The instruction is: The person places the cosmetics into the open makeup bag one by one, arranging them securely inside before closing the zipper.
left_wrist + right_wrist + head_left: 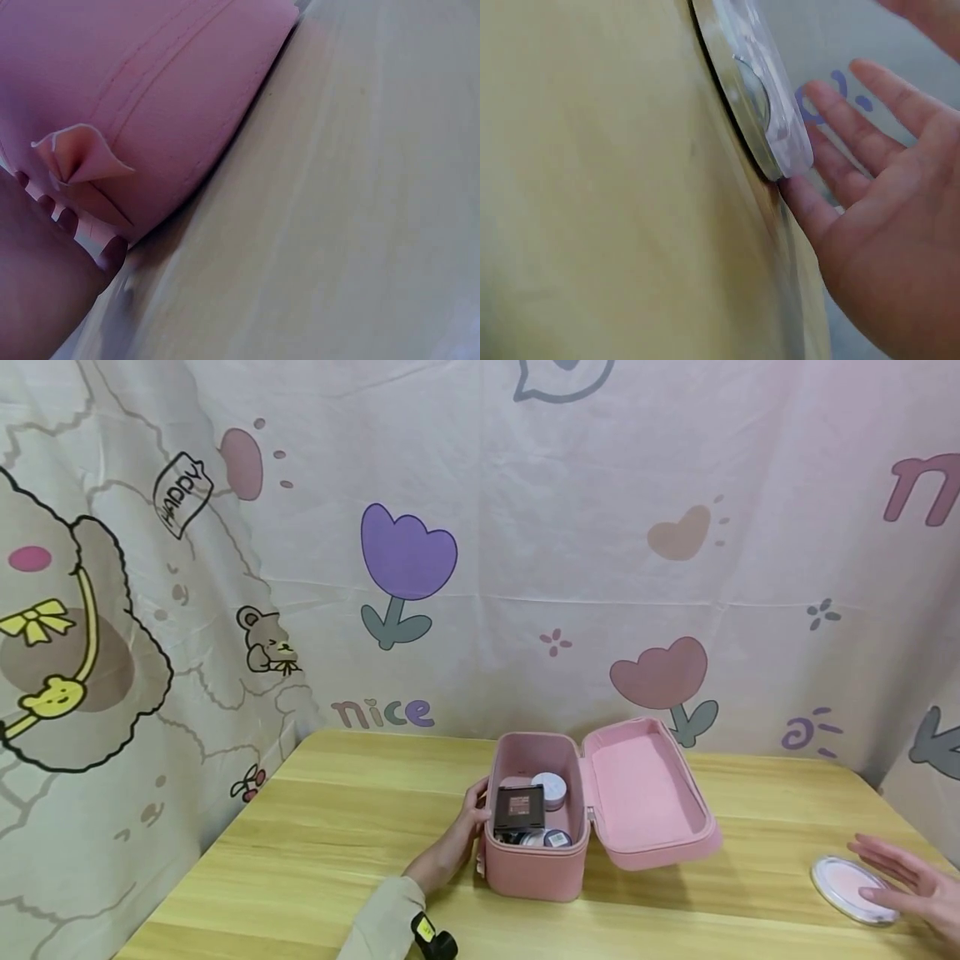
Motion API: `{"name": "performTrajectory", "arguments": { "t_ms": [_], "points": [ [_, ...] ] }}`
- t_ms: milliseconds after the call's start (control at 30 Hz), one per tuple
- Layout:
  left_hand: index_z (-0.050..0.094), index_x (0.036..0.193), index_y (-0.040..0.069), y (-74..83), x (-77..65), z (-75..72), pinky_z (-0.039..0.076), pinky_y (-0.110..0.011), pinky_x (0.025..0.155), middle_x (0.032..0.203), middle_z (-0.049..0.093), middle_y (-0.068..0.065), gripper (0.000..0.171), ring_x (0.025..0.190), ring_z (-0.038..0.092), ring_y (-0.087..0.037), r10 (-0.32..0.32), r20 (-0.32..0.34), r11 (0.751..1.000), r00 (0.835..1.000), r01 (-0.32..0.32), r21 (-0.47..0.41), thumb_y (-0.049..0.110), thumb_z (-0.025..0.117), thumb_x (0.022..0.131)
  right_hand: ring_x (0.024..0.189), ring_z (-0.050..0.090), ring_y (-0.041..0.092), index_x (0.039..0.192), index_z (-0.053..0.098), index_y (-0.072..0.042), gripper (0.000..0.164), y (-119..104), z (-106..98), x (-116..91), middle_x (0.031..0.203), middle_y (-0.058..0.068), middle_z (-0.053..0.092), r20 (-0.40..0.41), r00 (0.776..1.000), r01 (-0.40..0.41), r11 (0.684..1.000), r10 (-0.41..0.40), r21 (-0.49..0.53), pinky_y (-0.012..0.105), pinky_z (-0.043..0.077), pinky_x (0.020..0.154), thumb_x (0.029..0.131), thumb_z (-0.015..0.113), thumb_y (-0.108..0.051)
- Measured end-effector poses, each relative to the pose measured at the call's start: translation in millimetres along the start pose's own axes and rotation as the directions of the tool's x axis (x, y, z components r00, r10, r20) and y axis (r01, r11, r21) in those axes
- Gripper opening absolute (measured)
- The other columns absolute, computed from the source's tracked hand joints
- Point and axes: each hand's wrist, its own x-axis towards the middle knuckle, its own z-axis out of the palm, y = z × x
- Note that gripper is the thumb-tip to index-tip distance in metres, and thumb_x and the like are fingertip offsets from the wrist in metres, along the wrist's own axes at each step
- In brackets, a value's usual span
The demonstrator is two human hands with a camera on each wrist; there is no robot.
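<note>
A pink makeup case (534, 874) stands on the table with its lid (648, 793) swung open to the right. Inside lie a dark square palette (519, 810), a round white-lidded jar (551, 789) and other small round containers (557, 838). My left hand (471, 814) rests against the case's left side, its fingertips along the pink wall beside a small bow (82, 157). At the far right, my right hand (911, 885) spreads its fingers around a round, flat compact (843, 889) with a clear rim. The compact lies on the table, my little finger right at its edge.
The wooden table (337, 827) reaches back to a printed cloth (517, 543). More cloth hangs along the left and right sides. The lid overhangs the table to the right of the case. A black strap device (435, 939) sits on the left sleeve.
</note>
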Motion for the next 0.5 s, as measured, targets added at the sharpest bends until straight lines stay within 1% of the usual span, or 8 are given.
{"name": "performTrajectory", "arguments": {
  "t_ms": [67, 167, 233, 300, 367, 433, 467, 500],
  "points": [
    [0.001, 0.153, 0.007, 0.0, 0.4, 0.1, -0.004, -0.06, 0.11, 0.158, -0.005, -0.018, 0.072, 0.142, -0.005, -0.038, 0.001, 0.0, 1.0, 1.0, -0.001, -0.001, 0.028, 0.032, 0.092, 0.102, 0.035, -0.027, 0.124, 0.035, -0.052, 0.08, 0, 1, -2, 0.117, -0.04, 0.043, -0.011, 1.0, 0.001, 1.0, -0.001, 0.014, 0.001, 0.027, 0.084, 0.087, 0.055, 0.015],
    [0.0, 0.153, 0.007, 1.9, 0.2, 0.7, -0.004, -0.059, 0.11, 0.158, -0.004, -0.019, 0.071, 0.142, -0.004, -0.038, 0.002, -0.001, 1.0, 1.0, -0.002, -0.007, 0.026, 0.031, 0.092, 0.105, 0.041, -0.023, 0.127, 0.044, -0.046, 0.082, 4, 0, -2, 0.119, -0.035, 0.05, -0.033, 0.997, 0.067, 0.987, -0.063, 0.143, 0.0, 0.03, 0.085, 0.084, 0.052, 0.023],
    [0.0, 0.153, 0.007, 2.7, -0.2, 1.1, -0.003, -0.059, 0.11, 0.158, -0.004, -0.019, 0.07, 0.142, -0.004, -0.038, -0.003, -0.004, 1.0, 1.0, 0.003, -0.012, 0.025, 0.03, 0.092, 0.108, 0.048, -0.016, 0.13, 0.05, -0.038, 0.084, 8, -2, -2, 0.121, -0.026, 0.057, -0.029, 0.99, 0.142, 0.953, -0.14, 0.268, 0.0, 0.035, 0.082, 0.08, 0.049, 0.03],
    [0.0, 0.153, 0.008, -1.6, 1.1, -0.7, -0.003, -0.059, 0.11, 0.158, -0.004, -0.018, 0.071, 0.142, -0.004, -0.037, -0.002, -0.004, 1.0, 1.0, 0.002, -0.014, 0.027, 0.031, 0.092, 0.11, 0.049, -0.014, 0.132, 0.051, -0.033, 0.086, 11, -3, -2, 0.124, -0.022, 0.058, -0.004, 0.983, 0.177, 0.931, -0.186, 0.32, 0.0, 0.034, 0.084, 0.078, 0.047, 0.032],
    [0.002, 0.153, 0.008, -6.6, 1.4, -3.9, 0.0, -0.058, 0.111, 0.158, -0.001, -0.018, 0.072, 0.142, -0.001, -0.037, 0.051, 0.012, 0.999, 0.999, -0.052, 0.012, 0.032, 0.032, 0.092, 0.113, 0.046, -0.015, 0.134, 0.049, -0.034, 0.088, 12, -4, -3, 0.126, -0.024, 0.056, 0.023, 0.979, 0.188, 0.943, -0.202, 0.276, 0.001, 0.031, 0.087, 0.077, 0.048, 0.033],
    [0.005, 0.153, 0.01, -22.2, 5.9, -11.1, 0.003, -0.059, 0.111, 0.158, 0.002, -0.017, 0.077, 0.143, 0.002, -0.036, 0.112, 0.03, 0.993, 0.993, -0.112, 0.031, 0.04, 0.036, 0.09, 0.113, 0.04, -0.02, 0.132, 0.047, -0.04, 0.089, 11, -4, -4, 0.126, -0.029, 0.051, 0.051, 0.984, 0.159, 0.967, -0.172, 0.201, 0.001, 0.026, 0.09, 0.078, 0.05, 0.03],
    [0.012, 0.153, 0.012, -42.5, 17.8, -19.8, 0.012, -0.054, 0.112, 0.156, 0.011, -0.014, 0.075, 0.142, 0.012, -0.032, 0.2, 0.037, 0.98, 0.979, -0.2, -0.007, 0.04, 0.041, 0.089, 0.112, 0.038, -0.022, 0.13, 0.045, -0.044, 0.089, 10, -3, -4, 0.125, -0.033, 0.049, 0.059, 0.988, 0.134, 0.98, -0.144, 0.149, 0.001, 0.023, 0.09, 0.078, 0.051, 0.028],
    [0.014, 0.153, 0.014, -52.2, 21.3, -24.2, 0.014, -0.055, 0.111, 0.156, 0.012, -0.013, 0.077, 0.141, 0.013, -0.032, 0.223, 0.045, 0.975, 0.974, -0.223, -0.01, 0.044, 0.043, 0.088, 0.11, 0.037, -0.024, 0.128, 0.044, -0.047, 0.089, 8, -3, -4, 0.125, -0.036, 0.046, 0.066, 0.991, 0.107, 0.987, -0.115, 0.118, 0.001, 0.022, 0.089, 0.079, 0.053, 0.027]
  ]
}}
